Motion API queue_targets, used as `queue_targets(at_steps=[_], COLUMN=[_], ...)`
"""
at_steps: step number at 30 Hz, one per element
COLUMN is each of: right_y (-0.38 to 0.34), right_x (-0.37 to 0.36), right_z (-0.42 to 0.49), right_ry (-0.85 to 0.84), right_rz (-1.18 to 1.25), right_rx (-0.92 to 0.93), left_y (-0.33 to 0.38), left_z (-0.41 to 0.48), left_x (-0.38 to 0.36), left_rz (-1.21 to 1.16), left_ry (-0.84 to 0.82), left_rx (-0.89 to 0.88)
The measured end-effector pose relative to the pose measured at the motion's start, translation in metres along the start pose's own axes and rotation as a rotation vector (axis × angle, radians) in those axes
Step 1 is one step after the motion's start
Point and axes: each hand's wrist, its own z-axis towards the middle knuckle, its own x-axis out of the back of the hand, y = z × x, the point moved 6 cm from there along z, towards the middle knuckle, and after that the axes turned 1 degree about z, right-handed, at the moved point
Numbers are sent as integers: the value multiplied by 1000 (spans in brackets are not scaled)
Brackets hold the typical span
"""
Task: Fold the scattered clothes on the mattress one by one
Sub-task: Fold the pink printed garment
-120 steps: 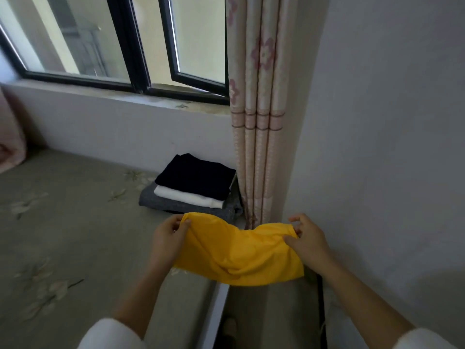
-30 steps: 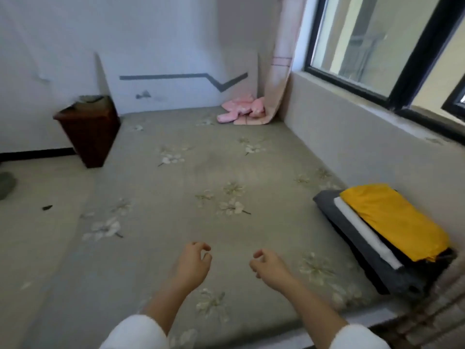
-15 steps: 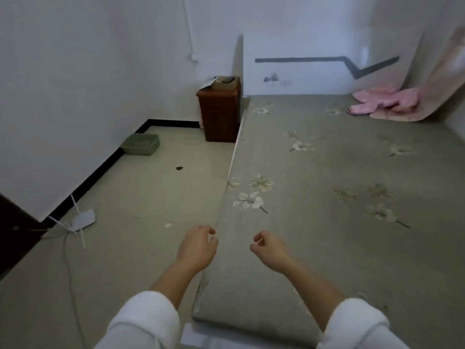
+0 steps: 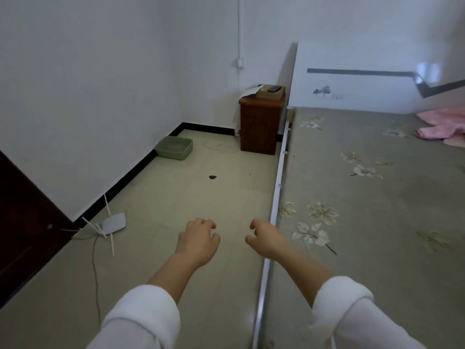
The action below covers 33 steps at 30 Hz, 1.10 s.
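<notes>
Both arms reach forward, side by side, bare from wrist to mid-forearm, with the white sleeves (image 4: 141, 318) bunched up below the elbows. The left hand (image 4: 198, 244) is held palm down, its fingers loosely curled and holding nothing. The right hand (image 4: 266, 241) hangs just beside it, apart from it, with fingers likewise loosely curled and empty.
</notes>
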Motion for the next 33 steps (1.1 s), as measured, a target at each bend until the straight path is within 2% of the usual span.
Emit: queue_targets(at_steps=[7, 21, 27, 33], right_y=[-38, -41, -18, 43], right_x=[29, 110, 164, 230], right_z=[104, 285, 358, 410], right_ry=[58, 195, 283, 360], right_rz=[-27, -19, 87, 86], right_rx=[-77, -341, -532, -689], left_y=[-30, -8, 40, 129], left_z=[124, 373, 501, 610], left_x=[37, 75, 95, 82], left_rz=[40, 99, 145, 69], left_ry=[-62, -133, -149, -213], left_rx=[-65, -379, -577, -715])
